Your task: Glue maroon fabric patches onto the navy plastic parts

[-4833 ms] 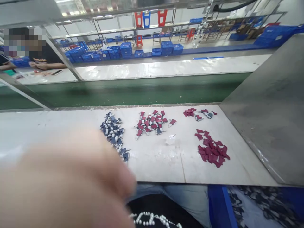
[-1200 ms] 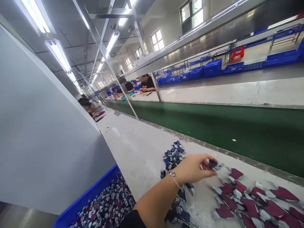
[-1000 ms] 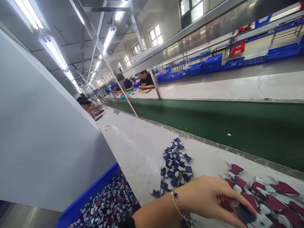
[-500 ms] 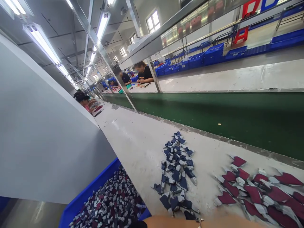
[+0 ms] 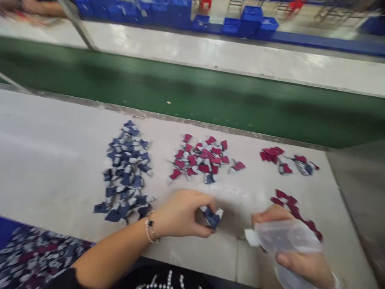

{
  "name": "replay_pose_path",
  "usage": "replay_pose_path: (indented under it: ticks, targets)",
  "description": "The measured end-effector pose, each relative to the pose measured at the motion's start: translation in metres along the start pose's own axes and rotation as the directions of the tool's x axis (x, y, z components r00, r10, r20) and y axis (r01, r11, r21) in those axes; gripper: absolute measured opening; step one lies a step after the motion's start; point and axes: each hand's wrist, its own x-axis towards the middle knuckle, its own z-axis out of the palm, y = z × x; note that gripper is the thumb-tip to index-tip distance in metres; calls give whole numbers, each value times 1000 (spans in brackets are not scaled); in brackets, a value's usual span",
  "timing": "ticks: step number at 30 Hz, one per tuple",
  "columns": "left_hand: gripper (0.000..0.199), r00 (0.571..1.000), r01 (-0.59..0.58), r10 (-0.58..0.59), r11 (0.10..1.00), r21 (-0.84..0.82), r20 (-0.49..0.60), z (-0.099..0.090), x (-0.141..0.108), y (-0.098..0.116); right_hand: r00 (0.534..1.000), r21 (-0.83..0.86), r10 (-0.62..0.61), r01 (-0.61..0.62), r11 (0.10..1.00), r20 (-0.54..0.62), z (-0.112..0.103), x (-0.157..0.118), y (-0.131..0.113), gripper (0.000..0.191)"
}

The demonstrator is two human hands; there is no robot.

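Observation:
Between the thumb and fingers of my left hand (image 5: 183,212) is a small navy fabric piece (image 5: 213,219) with white parts, held just above the table. My right hand (image 5: 303,261) is wrapped round a translucent plastic bottle (image 5: 288,236), blurred by motion. Its white tip (image 5: 252,237) points left, toward the navy piece but apart from it. A long pile of navy-and-white pieces (image 5: 128,172) lies left of my hands. Maroon-and-white pieces (image 5: 201,156) lie beyond my left hand. Flat maroon pieces (image 5: 296,208) lie behind the bottle, partly hidden by my right hand.
A few maroon pieces (image 5: 272,154) and mixed pieces (image 5: 302,163) lie at the far right. A bin of mixed pieces (image 5: 39,257) stands at lower left. Past the table edge runs a green belt (image 5: 180,92); another person's arm (image 5: 45,9) shows beyond it.
My view has swung right and down, shifting the piles left. Both hands are now in view, one with a navy piece and one with the bottle; before, only a blurred forearm showed.

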Motion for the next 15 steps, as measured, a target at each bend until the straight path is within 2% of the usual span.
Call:
replay_pose_path:
  ticks: [3, 6, 10, 12, 15]
  targets:
    - [24, 997, 66, -62, 991, -112, 38, -2, -1, 4, 999, 36, 22, -24, 999, 43, 0, 7, -8, 46]
    - [22, 987, 150, -136, 975, -164, 89, -2, -2, 12, 996, 58, 77, -80, 995, 47, 14, 13, -24, 35]
    - [24, 981, 173, -158, 974, -147, 114, -3, -2, 18, 979, 104, 200, -196, 975, -38, 37, 9, -50, 27]
    - [25, 981, 159, -141, 977, -145, 130, -5, -2, 19, 972, 48, 208, -204, 978, -113, 45, 6, -60, 23]
    - [26, 979, 141, -116, 980, -141, 167, -7, 0, 13, 984, -147, 99, -121, 982, -151, 48, 5, -66, 19]
